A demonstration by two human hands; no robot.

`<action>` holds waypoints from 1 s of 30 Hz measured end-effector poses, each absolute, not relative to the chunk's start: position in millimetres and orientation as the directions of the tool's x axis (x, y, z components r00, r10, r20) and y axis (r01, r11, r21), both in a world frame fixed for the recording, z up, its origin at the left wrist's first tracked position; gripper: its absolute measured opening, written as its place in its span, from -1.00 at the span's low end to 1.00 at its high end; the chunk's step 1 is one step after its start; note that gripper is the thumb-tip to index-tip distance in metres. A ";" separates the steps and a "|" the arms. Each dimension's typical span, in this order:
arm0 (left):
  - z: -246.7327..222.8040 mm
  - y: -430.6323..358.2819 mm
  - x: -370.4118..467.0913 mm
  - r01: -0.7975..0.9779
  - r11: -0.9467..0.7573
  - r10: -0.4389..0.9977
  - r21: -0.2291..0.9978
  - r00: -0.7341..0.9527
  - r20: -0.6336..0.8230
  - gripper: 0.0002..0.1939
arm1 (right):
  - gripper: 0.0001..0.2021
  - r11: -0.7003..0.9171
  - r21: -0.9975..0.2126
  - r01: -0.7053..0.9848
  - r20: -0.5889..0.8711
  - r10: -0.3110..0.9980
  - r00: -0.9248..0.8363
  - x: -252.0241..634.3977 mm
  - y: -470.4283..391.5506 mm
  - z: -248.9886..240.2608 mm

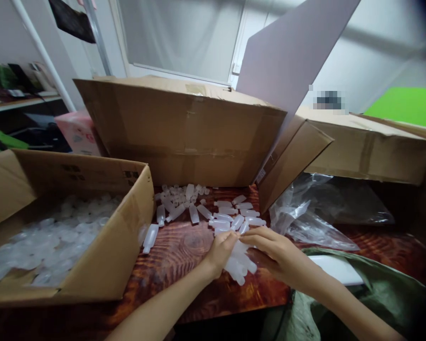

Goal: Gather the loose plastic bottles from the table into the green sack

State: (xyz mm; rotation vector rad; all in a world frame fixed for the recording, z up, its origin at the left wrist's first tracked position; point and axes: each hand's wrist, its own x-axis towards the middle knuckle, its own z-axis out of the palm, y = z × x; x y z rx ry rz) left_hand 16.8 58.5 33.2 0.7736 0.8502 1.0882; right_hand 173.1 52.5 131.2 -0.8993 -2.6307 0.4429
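Note:
My left hand (222, 250) and my right hand (275, 250) meet over the front of the wooden table. The left fingers are pinched together, and the right fingers curl in until their tips touch the left ones. Whatever lies between the fingertips is hidden. Just beneath them is a pile of small translucent plastic bottles (240, 265). More such bottles (224, 217) lie flat beyond my hands. Farther left, a few others (194, 214) lie beside a heap of small whitish caps (177, 193). One single bottle (151, 238) rests by the box on the left.
An open cardboard box (137, 227) at left holds many translucent pieces. A large carton (184, 132) stands along the back, with a cardboard flap (294, 163) to its right. Clear plastic bags (312, 213) lie at right, above a green sack (383, 289) near my right arm.

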 end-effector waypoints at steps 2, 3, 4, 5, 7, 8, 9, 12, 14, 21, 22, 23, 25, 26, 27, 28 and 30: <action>28.6 61.0 16.4 -0.421 0.335 0.930 0.843 0.291 -0.224 -0.55 | -0.72 0.755 -0.377 0.537 0.189 0.630 -0.753 175.2 52.8 128.8; 26.4 62.9 15.5 -0.418 0.367 0.914 0.831 0.328 -0.239 -0.54 | -0.72 0.767 -0.363 0.529 0.192 0.617 -0.763 175.7 53.0 128.3; 24.5 65.1 14.1 -0.414 0.401 0.896 0.817 0.364 -0.255 -0.53 | -0.71 0.783 -0.345 0.518 0.198 0.600 -0.775 175.8 53.4 128.4; 23.1 67.7 12.4 -0.410 0.434 0.877 0.803 0.398 -0.270 -0.53 | -0.70 0.799 -0.326 0.506 0.204 0.582 -0.787 175.4 54.2 128.8; 21.9 73.3 8.3 -0.372 0.513 0.824 0.774 0.468 -0.320 -0.54 | -0.70 0.817 -0.303 0.491 0.202 0.558 -0.804 173.6 56.5 130.1; 22.0 76.0 6.1 -0.341 0.556 0.789 0.758 0.505 -0.351 -0.56 | -0.71 0.819 -0.298 0.491 0.195 0.555 -0.808 172.2 57.9 130.7; 22.6 78.6 4.0 -0.305 0.597 0.750 0.742 0.540 -0.382 -0.58 | -0.72 0.820 -0.293 0.491 0.186 0.553 -0.813 170.5 59.3 131.2; 25.1 83.8 -1.1 -0.212 0.685 0.641 0.697 0.630 -0.438 -0.64 | -0.74 0.834 -0.252 0.490 0.166 0.536 -0.827 164.0 63.4 132.8; 26.1 85.4 -2.9 -0.203 0.705 0.615 0.679 0.651 -0.444 -0.67 | -0.79 0.836 -0.216 0.505 0.151 0.540 -0.828 159.5 65.9 135.1; 24.5 88.3 -5.5 -0.255 0.725 0.603 0.640 0.684 -0.411 -0.66 | -0.78 0.809 -0.027 0.587 0.045 0.588 -0.808 148.5 78.7 153.9; 24.0 88.6 -5.7 -0.266 0.732 0.602 0.628 0.684 -0.412 -0.66 | -0.77 0.818 -0.062 0.571 -0.011 0.572 -0.820 147.4 80.4 156.1; 23.6 88.8 -5.7 -0.279 0.728 0.609 0.626 0.682 -0.404 -0.67 | -0.80 0.827 -0.079 0.557 -0.031 0.557 -0.830 146.3 82.0 157.6; 23.1 89.2 -5.7 -0.300 0.713 0.626 0.634 0.680 -0.382 -0.67 | -0.80 0.825 -0.014 0.565 0.038 0.566 -0.824 144.4 84.8 159.1; 23.2 89.4 -5.8 -0.298 0.713 0.622 0.635 0.687 -0.376 -0.67 | -0.74 0.812 0.030 0.582 0.095 0.578 -0.811 143.4 85.9 159.4; 23.6 89.7 -6.0 -0.287 0.720 0.610 0.632 0.695 -0.379 -0.66 | -0.72 0.799 0.053 0.599 0.129 0.590 -0.797 142.4 86.9 159.7; 24.5 89.9 -6.5 -0.276 0.731 0.596 0.624 0.704 -0.387 -0.66 | -0.74 0.794 0.042 0.606 0.119 0.598 -0.792 141.3 87.7 160.0; 27.0 90.3 -7.9 -0.266 0.746 0.587 0.611 0.697 -0.412 -0.69 | -0.85 0.801 -0.060 0.596 0.005 0.597 -0.802 138.8 88.9 160.8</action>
